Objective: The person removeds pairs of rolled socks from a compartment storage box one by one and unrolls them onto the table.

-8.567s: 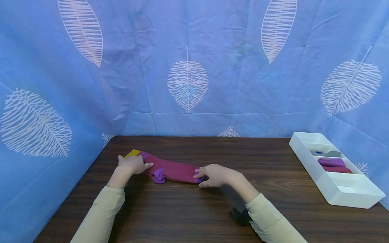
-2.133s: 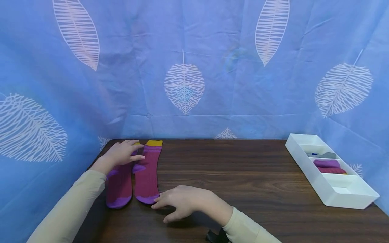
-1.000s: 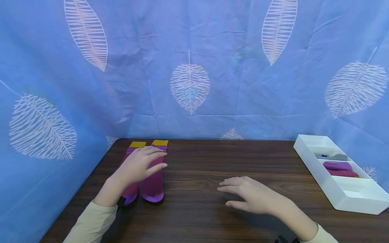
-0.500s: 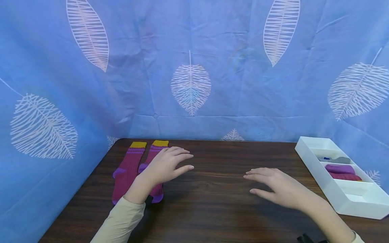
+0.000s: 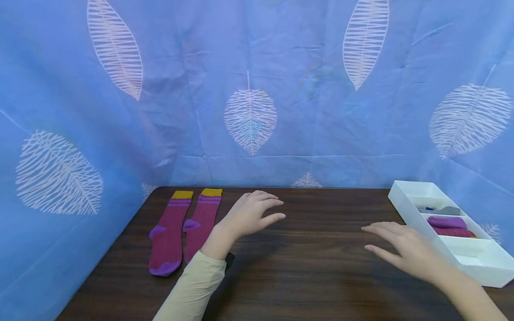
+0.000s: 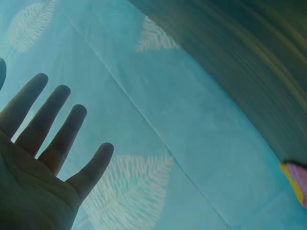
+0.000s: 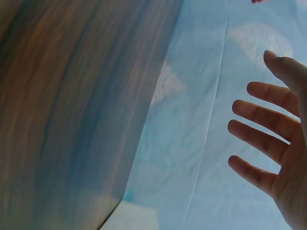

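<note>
Two maroon socks with yellow cuffs and purple heels and toes lie flat side by side on the left of the table: the left sock [image 5: 166, 236] and the right sock [image 5: 202, 218]. My left hand [image 5: 250, 213] hovers over the table to the right of them, fingers spread, holding nothing; its forearm hides the toe of the right sock. In the left wrist view, a corner of a sock cuff [image 6: 293, 182] shows at the right edge. My right hand [image 5: 409, 249] is raised beside the white divided box [image 5: 425, 240], its fingers apart and holding nothing.
The box stands at the table's right side. One compartment holds a purple and maroon sock bundle [image 5: 447, 223], another a grey item [image 5: 445, 210] with a blue spot. A blue leaf-patterned cloth [image 5: 305, 133] hangs behind the dark wooden table [image 5: 305, 285].
Earlier, both hands were on a sock. The socks then lay side by side at the left. Since then both hands have lifted off and moved right, the right hand toward the box.
</note>
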`<state>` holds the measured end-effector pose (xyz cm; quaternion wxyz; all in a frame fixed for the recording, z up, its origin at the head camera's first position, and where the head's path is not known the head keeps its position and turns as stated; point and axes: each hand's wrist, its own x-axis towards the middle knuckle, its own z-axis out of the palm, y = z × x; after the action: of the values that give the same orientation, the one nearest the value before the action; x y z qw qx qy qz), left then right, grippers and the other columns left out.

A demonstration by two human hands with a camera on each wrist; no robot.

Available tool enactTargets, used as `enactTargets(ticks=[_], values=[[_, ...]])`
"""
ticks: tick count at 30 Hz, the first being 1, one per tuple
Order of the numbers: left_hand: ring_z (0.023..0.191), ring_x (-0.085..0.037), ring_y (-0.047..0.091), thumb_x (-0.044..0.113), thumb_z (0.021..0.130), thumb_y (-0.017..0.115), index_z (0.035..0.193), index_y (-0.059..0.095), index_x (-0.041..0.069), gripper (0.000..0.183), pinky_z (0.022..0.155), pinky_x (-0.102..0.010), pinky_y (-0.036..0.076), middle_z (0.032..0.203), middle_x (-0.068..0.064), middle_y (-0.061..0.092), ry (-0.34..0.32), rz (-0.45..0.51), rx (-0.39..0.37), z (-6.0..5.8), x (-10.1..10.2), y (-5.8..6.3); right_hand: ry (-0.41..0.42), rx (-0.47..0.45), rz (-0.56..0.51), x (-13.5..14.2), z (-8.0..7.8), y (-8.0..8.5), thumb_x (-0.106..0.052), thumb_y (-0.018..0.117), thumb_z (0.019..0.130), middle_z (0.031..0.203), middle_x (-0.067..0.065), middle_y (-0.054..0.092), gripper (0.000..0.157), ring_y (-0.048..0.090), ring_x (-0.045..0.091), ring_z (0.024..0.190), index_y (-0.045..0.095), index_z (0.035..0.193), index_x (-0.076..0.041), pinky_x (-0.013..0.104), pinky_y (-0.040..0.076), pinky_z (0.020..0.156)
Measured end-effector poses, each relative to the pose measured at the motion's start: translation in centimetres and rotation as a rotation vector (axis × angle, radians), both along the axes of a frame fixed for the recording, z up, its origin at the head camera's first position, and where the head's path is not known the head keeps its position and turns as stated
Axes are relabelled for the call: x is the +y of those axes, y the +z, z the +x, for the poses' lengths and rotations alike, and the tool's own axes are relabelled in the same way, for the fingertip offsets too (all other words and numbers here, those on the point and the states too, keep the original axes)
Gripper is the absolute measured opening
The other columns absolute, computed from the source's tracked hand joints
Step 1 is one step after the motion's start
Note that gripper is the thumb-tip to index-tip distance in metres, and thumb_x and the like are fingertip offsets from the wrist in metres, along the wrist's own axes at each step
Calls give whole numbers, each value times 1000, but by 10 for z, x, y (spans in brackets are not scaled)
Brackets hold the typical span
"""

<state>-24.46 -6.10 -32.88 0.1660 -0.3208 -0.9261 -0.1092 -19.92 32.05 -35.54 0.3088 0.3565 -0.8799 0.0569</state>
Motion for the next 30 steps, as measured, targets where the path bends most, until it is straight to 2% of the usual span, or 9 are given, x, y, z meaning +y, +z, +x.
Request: enactTargets(ticks=[3,7,14,18,19,22,25,26,30], values=[[125,-17,56,50,93,58,128,65,25,43,104,-45,45,131,4,64,-21,2,3,-5,13,0,-50,6,-16,15,3,2,-28,86,67,103,-6,72,48,69,18,91,70,112,-21,21,44,82],[125,-15,56,51,95,56,128,65,26,43,105,-42,45,131,6,64,-50,-3,11,-10,30,1,-144,-16,-44,36,8,3,-27,86,68,101,-5,72,45,67,21,89,70,109,-20,24,43,79],[129,-14,53,53,97,51,131,62,28,44,106,-41,43,134,8,61,-95,-23,-16,-17,63,4,-291,-58,-81,80,13,7,-32,81,76,103,10,72,36,61,31,94,71,105,-13,43,45,80],[130,-13,52,54,97,49,131,62,29,44,106,-39,43,135,8,60,-122,-26,1,-20,82,5,-364,-68,-142,102,18,7,-30,79,78,103,15,71,28,59,39,95,70,100,-15,53,42,88],[130,-12,52,54,97,49,130,63,29,43,106,-39,44,135,9,60,-127,-26,11,-21,86,5,-387,-80,-151,107,20,6,-31,78,79,102,17,70,27,59,41,95,69,99,-16,60,40,88],[130,-13,52,54,97,49,129,63,30,42,105,-39,44,134,10,61,-137,-22,41,-23,100,7,-426,-79,-156,120,22,2,-31,76,81,96,22,69,23,58,46,91,68,92,-13,66,41,85],[129,-12,52,55,97,49,128,64,31,42,106,-37,44,132,12,62,-144,-20,64,-24,116,8,-464,-73,-113,131,23,-3,-35,74,82,89,20,68,26,59,43,86,67,85,-10,63,47,73],[129,-12,52,55,97,48,127,64,32,41,106,-37,43,132,12,62,-144,-20,70,-25,121,8,-473,-71,-96,134,22,-5,-35,74,81,87,17,68,25,59,41,84,67,83,-11,59,48,65],[126,-9,52,57,97,47,125,65,34,41,107,-35,43,130,14,62,-147,-16,105,-29,141,5,-496,-97,-63,144,21,-13,-37,73,81,84,8,68,23,59,35,80,65,80,-15,41,44,53]])
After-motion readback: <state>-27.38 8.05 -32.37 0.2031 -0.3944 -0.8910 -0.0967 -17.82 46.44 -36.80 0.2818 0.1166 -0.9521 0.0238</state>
